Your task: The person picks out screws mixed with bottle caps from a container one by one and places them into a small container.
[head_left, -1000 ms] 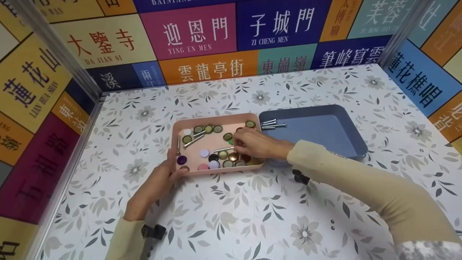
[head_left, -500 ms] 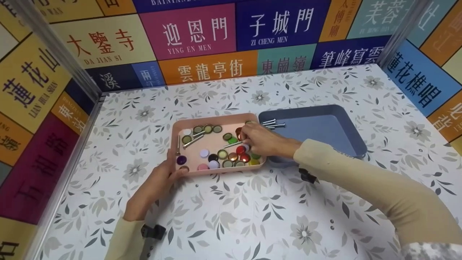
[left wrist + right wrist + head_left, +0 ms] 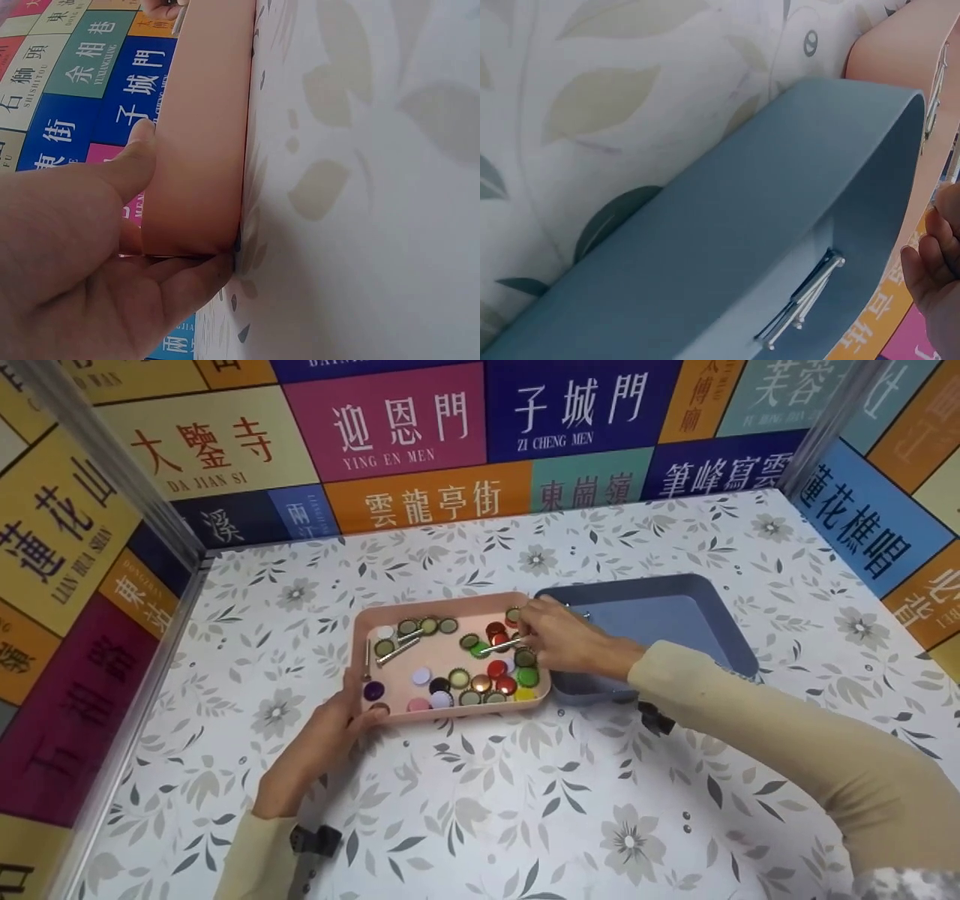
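My left hand grips the left front corner of a shallow pink tray, thumb at the rim and fingers around the outside, as the left wrist view also shows. Inside that tray lie bottle caps in several colours, many turned rim up, and a few loose silver screws at the left. My right hand is over the tray's right edge. Its fingers pinch a long silver screw, whose free end points left above a green cap. In the right wrist view, the fingertips show at the edge.
A blue-grey tray stands against the pink tray's right side. Silver screws lie in it near its left end, partly behind my right hand in the head view. Lettered panels rise behind the floral tabletop.
My right hand has moved right and slightly back from the caps to the tray's right edge, carrying the screw. The caps beneath now show. My left hand keeps its place.
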{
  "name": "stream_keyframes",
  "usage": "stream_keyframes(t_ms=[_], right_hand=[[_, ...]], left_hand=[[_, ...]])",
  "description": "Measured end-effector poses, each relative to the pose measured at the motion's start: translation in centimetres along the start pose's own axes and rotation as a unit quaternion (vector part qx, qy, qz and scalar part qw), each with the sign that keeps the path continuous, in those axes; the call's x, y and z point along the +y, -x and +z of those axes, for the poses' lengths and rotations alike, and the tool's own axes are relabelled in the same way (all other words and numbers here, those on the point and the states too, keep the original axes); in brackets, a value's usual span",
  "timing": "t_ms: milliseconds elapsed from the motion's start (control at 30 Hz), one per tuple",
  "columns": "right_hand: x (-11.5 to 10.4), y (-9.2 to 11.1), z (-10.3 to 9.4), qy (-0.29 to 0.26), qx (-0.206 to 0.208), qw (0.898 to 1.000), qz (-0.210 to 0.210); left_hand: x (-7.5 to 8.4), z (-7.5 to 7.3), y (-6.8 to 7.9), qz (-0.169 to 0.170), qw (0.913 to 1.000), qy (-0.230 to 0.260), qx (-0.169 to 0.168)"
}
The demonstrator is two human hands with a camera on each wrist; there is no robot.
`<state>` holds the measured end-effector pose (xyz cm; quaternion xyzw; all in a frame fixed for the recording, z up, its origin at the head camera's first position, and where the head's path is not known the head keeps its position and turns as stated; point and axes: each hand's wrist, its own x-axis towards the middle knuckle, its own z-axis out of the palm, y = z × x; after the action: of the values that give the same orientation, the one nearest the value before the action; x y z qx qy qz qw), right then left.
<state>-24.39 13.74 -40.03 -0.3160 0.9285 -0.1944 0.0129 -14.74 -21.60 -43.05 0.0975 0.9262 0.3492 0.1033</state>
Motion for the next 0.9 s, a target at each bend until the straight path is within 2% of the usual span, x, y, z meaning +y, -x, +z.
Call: stream_keyframes(t_ms=[200, 400, 600, 900], right_hand=[[0.8, 0.4, 0.0, 0.001, 0.037, 0.999, -0.028], [1.2, 0.5, -0.2, 0.000, 0.029, 1.000, -0.003], [1.8, 0.5, -0.7, -0.030, 0.031, 0.998, 0.035], [3.1, 0.8, -1.0, -0.027, 0.063, 0.997, 0.040]], left_hand=[[-0.1, 0.0, 0.1, -0.005, 1.0000, 0.001, -0.004], [0.0, 0.0, -0.1, -0.007, 1.0000, 0.004, -0.002], [0.1, 0.1, -0.2, -0.006, 1.0000, 0.002, 0.001], [0.1, 0.1, -0.2, -0.003, 1.0000, 0.006, 0.002]])
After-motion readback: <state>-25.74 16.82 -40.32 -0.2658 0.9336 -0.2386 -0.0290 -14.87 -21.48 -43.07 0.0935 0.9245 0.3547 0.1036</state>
